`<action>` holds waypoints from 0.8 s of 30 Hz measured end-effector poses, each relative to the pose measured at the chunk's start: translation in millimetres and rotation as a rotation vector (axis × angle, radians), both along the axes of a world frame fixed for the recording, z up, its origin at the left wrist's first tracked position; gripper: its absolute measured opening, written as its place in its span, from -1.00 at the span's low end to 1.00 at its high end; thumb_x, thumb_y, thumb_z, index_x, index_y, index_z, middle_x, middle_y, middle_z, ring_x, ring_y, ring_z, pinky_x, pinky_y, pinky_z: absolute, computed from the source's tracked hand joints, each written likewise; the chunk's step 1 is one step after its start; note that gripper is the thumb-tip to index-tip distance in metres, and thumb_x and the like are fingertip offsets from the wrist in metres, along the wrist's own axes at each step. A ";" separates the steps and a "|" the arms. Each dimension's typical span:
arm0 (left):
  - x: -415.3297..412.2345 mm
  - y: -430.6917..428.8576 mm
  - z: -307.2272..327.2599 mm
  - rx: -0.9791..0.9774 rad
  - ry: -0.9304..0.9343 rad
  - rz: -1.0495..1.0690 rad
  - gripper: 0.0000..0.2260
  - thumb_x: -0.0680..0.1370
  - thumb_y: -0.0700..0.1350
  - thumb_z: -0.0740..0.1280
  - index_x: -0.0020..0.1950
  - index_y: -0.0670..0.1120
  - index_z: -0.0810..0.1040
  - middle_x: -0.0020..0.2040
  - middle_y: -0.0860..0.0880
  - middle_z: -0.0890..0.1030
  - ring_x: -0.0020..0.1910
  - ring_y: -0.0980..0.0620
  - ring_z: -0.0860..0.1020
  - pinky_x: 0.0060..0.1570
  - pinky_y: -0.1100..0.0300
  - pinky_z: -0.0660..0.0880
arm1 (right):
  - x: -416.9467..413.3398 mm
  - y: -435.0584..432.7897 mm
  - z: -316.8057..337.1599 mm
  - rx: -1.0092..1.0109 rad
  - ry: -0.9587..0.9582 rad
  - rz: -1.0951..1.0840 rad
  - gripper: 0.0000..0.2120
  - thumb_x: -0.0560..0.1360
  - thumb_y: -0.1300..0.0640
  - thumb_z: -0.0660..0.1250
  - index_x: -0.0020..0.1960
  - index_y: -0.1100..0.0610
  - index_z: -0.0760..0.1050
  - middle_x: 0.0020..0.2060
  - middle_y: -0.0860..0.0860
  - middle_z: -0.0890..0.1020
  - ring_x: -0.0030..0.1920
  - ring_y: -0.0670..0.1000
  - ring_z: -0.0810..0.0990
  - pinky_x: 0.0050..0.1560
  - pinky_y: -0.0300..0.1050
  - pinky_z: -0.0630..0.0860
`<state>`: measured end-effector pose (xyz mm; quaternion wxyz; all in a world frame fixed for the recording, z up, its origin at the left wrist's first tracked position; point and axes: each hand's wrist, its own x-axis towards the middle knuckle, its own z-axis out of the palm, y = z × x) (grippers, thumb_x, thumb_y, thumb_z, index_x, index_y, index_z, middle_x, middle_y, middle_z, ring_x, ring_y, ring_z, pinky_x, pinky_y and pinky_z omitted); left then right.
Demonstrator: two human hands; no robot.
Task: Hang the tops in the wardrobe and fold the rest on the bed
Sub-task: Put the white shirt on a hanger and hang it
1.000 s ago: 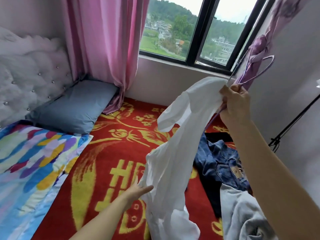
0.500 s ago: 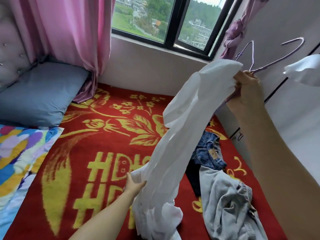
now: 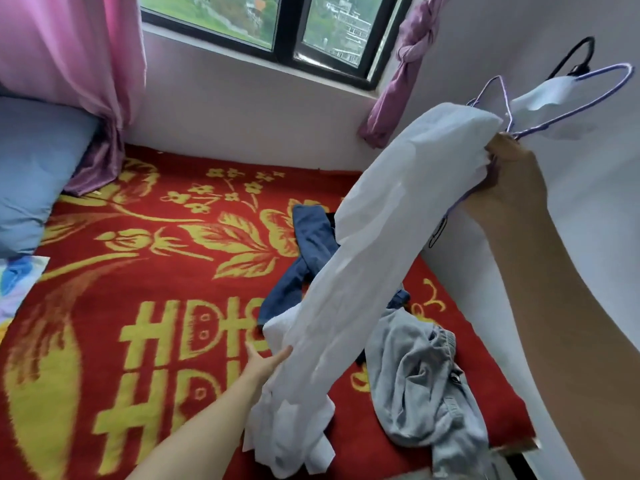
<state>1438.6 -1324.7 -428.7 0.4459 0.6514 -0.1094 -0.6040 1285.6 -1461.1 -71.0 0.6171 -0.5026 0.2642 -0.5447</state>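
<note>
Your right hand [image 3: 509,178] is raised at the right of the view, its fingers curled tight around the neck end of a white top [image 3: 363,271] and the purple wire hanger [image 3: 585,88] together. Above those fingers the hanger's hook and one shoulder wire stick out. A corner of white cloth lies across that wire, so the top looks only half threaded on.

From your right fingers the top runs down and leftward in a long, twisted rope to your left hand [image 3: 263,365]. Your left fingertips are against the cloth near its lower end. Motion blur hides whether they pinch it or only press it. Below them the hem bunches on the red and yellow blanket [image 3: 138,271].

Between your two hands, behind the top, lie a dark blue denim garment [image 3: 308,244] and a crumpled grey garment [image 3: 415,386], both unfolded. A plain white panel [image 3: 588,188] stands just beyond your right fingers and is probably the wardrobe.

You appear to be at the hanging step, on the first top. The next move calls for untwisting the cloth and seating both shoulders on the wire before you hang it.
</note>
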 end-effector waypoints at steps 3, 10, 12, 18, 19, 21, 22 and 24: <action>1.3 -18.7 1.6 -0.149 0.385 -0.074 -0.24 0.24 0.28 0.49 0.34 0.00 0.41 0.23 -0.07 0.54 0.13 -0.07 0.53 0.10 -0.05 0.46 | -14.4 -2.0 5.1 0.012 -0.030 -0.051 -0.39 -0.18 0.22 0.62 -0.22 0.17 0.40 -0.21 0.12 0.48 -0.14 0.13 0.49 -0.12 -0.04 0.48; -33.2 -53.2 22.8 -0.090 0.106 -0.252 -0.83 0.39 -0.25 0.44 -0.40 -0.16 0.54 -0.38 -0.06 0.50 -0.43 0.02 0.47 -0.37 0.18 0.41 | -52.1 -6.9 -20.3 0.101 0.038 -0.255 -0.82 0.42 0.35 0.29 -0.26 0.17 0.33 -0.31 0.10 0.45 -0.28 0.08 0.50 -0.24 -0.12 0.48; -28.2 -55.7 24.3 -0.156 -0.117 -0.194 -0.84 0.35 -0.19 0.44 -0.36 -0.17 0.50 -0.32 -0.10 0.49 -0.35 -0.01 0.45 -0.31 0.21 0.40 | -63.1 -10.5 -34.2 0.098 0.164 -0.327 -0.69 0.45 0.39 0.27 -0.31 0.11 0.23 -0.43 0.04 0.43 -0.41 -0.01 0.48 -0.35 -0.23 0.45; 11.5 -78.7 70.3 -0.528 -0.439 -0.139 -0.83 0.26 -0.15 0.23 -0.21 -0.20 0.43 -0.24 -0.10 0.44 -0.24 0.00 0.40 -0.24 0.12 0.33 | -83.5 -22.1 -100.8 0.161 0.909 -0.349 -0.57 0.42 0.29 0.41 -0.26 0.04 0.14 -0.29 0.02 0.37 -0.21 0.02 0.44 -0.20 -0.12 0.42; 15.6 -81.2 79.4 -0.545 -0.457 -0.181 -0.82 0.27 -0.17 0.23 -0.18 -0.21 0.41 -0.22 -0.10 0.42 -0.23 0.00 0.38 -0.23 0.11 0.33 | -81.7 -21.8 -107.0 0.164 0.937 -0.341 -0.58 0.42 0.29 0.41 -0.26 0.05 0.15 -0.26 0.04 0.38 -0.20 0.03 0.44 -0.18 -0.09 0.42; 18.2 -77.5 106.3 -0.533 -0.480 -0.267 -0.83 0.29 -0.22 0.25 -0.17 -0.18 0.34 -0.21 -0.08 0.35 -0.23 0.02 0.33 -0.26 0.17 0.29 | -71.7 -19.4 -117.6 0.134 0.938 -0.266 -0.60 0.43 0.32 0.40 -0.25 0.07 0.17 -0.23 0.07 0.45 -0.21 0.02 0.49 -0.19 -0.10 0.46; 17.8 -75.2 118.9 -0.532 -0.443 -0.314 -0.78 0.26 -0.21 0.25 -0.13 -0.18 0.34 -0.19 -0.08 0.35 -0.22 0.03 0.33 -0.26 0.19 0.30 | -64.3 -15.9 -121.8 0.109 0.937 -0.208 -0.62 0.43 0.33 0.39 -0.25 0.08 0.18 -0.23 0.07 0.49 -0.22 0.01 0.52 -0.20 -0.12 0.48; 16.2 -68.4 142.8 -0.545 -0.307 -0.401 -0.56 0.19 -0.16 0.28 0.04 -0.22 0.38 -0.08 -0.11 0.40 -0.13 -0.01 0.41 -0.18 0.16 0.38 | -48.0 -9.7 -131.7 0.053 0.934 -0.097 -0.71 0.43 0.34 0.38 -0.19 0.13 0.26 -0.21 0.04 0.52 -0.21 -0.03 0.54 -0.21 -0.19 0.51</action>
